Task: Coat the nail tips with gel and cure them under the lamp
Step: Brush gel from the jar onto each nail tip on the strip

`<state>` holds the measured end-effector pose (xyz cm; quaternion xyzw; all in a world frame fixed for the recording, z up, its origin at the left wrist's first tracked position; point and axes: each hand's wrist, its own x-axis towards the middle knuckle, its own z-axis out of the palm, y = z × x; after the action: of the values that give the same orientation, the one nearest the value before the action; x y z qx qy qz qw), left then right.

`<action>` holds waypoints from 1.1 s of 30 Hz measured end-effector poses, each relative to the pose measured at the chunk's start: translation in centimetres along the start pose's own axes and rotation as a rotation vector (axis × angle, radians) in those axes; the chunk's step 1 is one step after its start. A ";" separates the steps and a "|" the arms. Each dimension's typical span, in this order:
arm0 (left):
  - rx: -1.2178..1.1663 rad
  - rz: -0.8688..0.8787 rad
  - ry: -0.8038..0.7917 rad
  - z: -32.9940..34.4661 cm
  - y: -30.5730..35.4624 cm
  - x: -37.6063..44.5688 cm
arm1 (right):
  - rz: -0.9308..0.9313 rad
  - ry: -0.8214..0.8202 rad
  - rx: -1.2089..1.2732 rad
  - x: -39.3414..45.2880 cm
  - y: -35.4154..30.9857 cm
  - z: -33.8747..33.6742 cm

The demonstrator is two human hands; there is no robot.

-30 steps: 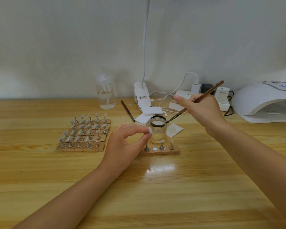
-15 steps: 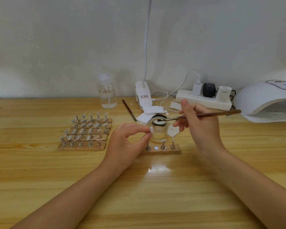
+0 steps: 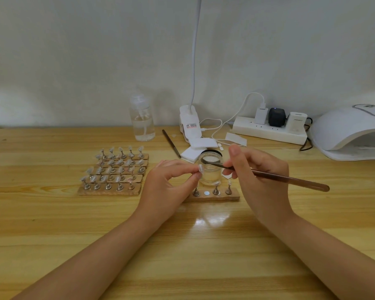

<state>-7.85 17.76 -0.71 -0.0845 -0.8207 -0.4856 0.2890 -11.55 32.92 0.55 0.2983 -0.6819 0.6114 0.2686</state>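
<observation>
Two hands are working: left hand [image 3: 169, 182] pinching one nail tip [image 3: 200, 168], right hand [image 3: 260, 169] gripping one brush [image 3: 290, 179] over one gel jar [image 3: 210, 169].

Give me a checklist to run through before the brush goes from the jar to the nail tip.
1. Nail tip pinched firmly in the left hand: ok.
2. Brush gripped by the right hand: ok.
3. Bristles over the open gel jar: ok.
4. Gel loaded on the bristles: cannot tell.
5. Free spot on the wooden holder strip for the tip: ok, one bare disc shows.
6. Curing lamp powered: ok, its display is lit.
</observation>
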 end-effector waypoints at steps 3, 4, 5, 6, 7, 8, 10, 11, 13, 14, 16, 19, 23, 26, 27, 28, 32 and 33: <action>0.003 -0.008 0.002 0.0 0.0 0.0 | -0.008 -0.016 -0.020 -0.2 0.1 0.1; 0.003 -0.012 0.004 0.0 0.0 0.0 | -0.013 -0.024 -0.031 -0.2 0.1 0.2; 0.002 -0.017 0.007 0.0 0.0 0.0 | -0.017 -0.032 -0.040 -0.2 0.1 0.2; 0.001 -0.022 0.010 0.0 0.1 0.0 | -0.021 -0.040 -0.049 -0.2 0.0 0.2; -0.002 -0.027 0.012 0.0 0.1 -0.1 | -0.028 -0.045 -0.057 -0.3 0.0 0.2; -0.004 -0.031 0.013 0.0 0.2 -0.1 | -0.039 -0.049 -0.065 -0.3 0.0 0.3; -0.007 -0.035 0.012 0.0 0.3 -0.1 | -0.058 -0.051 -0.079 -0.3 0.0 0.3; -0.006 -0.037 0.013 0.0 0.4 -0.1 | -0.061 -0.054 -0.081 -0.3 0.0 0.3; -0.001 -0.040 0.013 0.0 0.5 0.0 | -0.063 -0.060 -0.080 -0.3 0.0 0.2; 0.001 -0.042 0.010 0.1 0.5 0.0 | -0.065 -0.064 -0.081 -0.4 0.0 0.2; -0.001 -0.049 0.008 0.1 0.5 0.0 | -0.069 -0.070 -0.078 -0.4 0.0 0.3; -0.003 -0.052 0.005 0.0 0.6 -0.1 | -0.067 -0.072 -0.076 -0.4 0.0 0.3; -0.011 -0.056 0.010 0.0 0.6 -0.1 | -0.057 -0.069 -0.078 -0.3 0.0 0.4; -0.008 -0.059 0.010 0.0 0.6 -0.1 | -0.055 -0.064 -0.081 -0.4 0.1 0.4; -0.008 -0.060 0.011 0.0 0.6 -0.1 | -0.052 -0.061 -0.076 -0.4 0.1 0.4; -0.007 -0.062 0.013 0.0 0.6 -0.1 | -0.047 -0.058 -0.069 -0.4 0.1 0.4; -0.012 -0.077 0.003 0.0 0.7 -0.1 | -0.036 -0.042 -0.042 -0.4 0.1 0.3; -0.013 -0.081 0.001 0.0 0.7 -0.1 | -0.036 -0.039 -0.032 -0.4 0.1 0.3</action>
<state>-7.52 18.12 -0.24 -0.0527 -0.8202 -0.5022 0.2688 -11.37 32.64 0.11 0.3182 -0.6910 0.5897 0.2711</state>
